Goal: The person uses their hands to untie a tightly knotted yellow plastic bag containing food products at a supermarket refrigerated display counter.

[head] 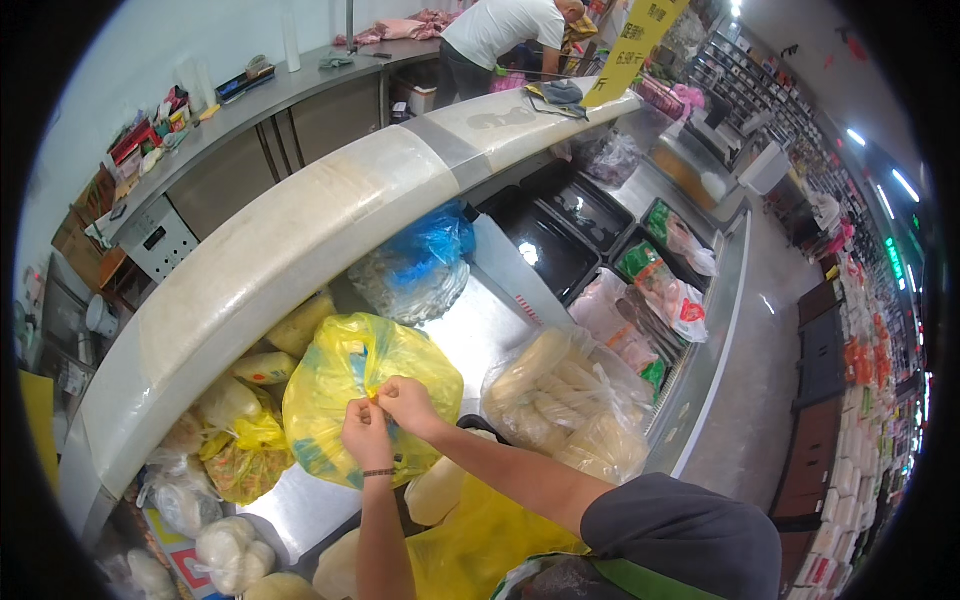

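Observation:
A large, round yellow plastic bag [322, 420] with blue-green contents showing through stands on the metal floor of a display case. At its gathered top, the fingertips of my left hand [366, 433] and my right hand [405, 401] meet and pinch the twisted plastic. Left of the bag lie a smaller yellow bag [247, 469] and clear bags of pale food. Behind it is a blue and clear bag [420, 262]. To the right sits a big clear bag of long tan food pieces [555, 390]. What the yellow bag holds cannot be told.
The case's thick pale rim [262, 232] curves around the far side. Black trays [540, 232] and packaged goods [664, 292] fill its right part, beyond a grey divider [510, 262]. A yellow sign hangs at the top. Another person [502, 37] bends over behind the case.

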Motion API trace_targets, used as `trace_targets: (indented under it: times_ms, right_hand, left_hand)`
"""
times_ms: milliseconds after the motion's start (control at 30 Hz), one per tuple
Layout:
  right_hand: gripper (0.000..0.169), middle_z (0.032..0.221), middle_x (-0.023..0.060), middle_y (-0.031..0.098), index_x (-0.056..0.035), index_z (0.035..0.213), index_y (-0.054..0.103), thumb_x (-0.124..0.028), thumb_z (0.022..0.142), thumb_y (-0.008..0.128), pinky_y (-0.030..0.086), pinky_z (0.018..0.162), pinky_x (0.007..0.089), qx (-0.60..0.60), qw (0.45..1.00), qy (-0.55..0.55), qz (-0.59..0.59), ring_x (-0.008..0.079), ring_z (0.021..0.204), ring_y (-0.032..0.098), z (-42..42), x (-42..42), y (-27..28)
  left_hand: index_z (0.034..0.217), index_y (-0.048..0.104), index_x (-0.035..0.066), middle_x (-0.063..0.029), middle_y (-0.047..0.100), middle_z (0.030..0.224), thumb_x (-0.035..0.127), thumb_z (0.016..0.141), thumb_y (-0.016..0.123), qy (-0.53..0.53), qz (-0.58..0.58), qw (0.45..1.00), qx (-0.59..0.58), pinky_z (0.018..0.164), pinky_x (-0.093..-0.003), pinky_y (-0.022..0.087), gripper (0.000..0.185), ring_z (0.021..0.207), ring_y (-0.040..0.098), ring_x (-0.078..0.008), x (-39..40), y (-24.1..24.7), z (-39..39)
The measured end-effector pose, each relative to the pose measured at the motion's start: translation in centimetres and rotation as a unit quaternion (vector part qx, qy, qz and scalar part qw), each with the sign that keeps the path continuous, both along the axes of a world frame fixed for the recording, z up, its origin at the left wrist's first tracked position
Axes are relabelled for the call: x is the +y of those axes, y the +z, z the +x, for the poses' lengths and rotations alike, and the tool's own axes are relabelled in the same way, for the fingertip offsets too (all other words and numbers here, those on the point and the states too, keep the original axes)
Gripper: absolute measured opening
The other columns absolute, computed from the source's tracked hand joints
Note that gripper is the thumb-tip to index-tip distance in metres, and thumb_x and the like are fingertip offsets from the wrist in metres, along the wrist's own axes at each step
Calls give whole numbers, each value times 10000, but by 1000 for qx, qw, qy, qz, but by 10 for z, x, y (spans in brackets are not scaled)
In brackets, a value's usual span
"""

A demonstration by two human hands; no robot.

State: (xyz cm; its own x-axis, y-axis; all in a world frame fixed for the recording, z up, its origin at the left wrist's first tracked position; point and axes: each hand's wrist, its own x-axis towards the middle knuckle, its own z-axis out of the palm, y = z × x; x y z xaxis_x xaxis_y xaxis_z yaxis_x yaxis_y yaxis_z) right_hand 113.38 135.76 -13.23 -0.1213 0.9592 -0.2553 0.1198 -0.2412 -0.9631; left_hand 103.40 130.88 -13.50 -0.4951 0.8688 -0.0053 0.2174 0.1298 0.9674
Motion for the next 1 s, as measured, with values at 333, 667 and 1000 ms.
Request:
trace_targets:
  times_ms: [333,667,1000]
  right_hand:
    - [151,802,77,707,17,931,677,-126,886,695,535,661,298,-4,999,-2,45,130,723,660,7,3,-8]
    - [121,807,82,696,-1,927,662,-111,887,695,530,664,307,-80,989,12,126,138,720,651,13,-1,-1]
    - [102,785,59,680,-13,944,672,-95,886,692,524,667,298,-59,986,20,158,123,707,627,19,2,-2]
  left_hand:
    - [964,674,8,-92,683,802,23,906,668,-37,80,985,149,638,-302,517,60,677,647,-181,8,20,-6]
    - [953,699,21,-118,729,887,60,855,723,-252,-16,951,180,725,-316,569,108,758,711,-212,41,35,-45]
    - [996,672,13,-89,710,829,82,882,727,-312,-27,946,79,719,-291,560,144,743,684,-153,46,47,-58]
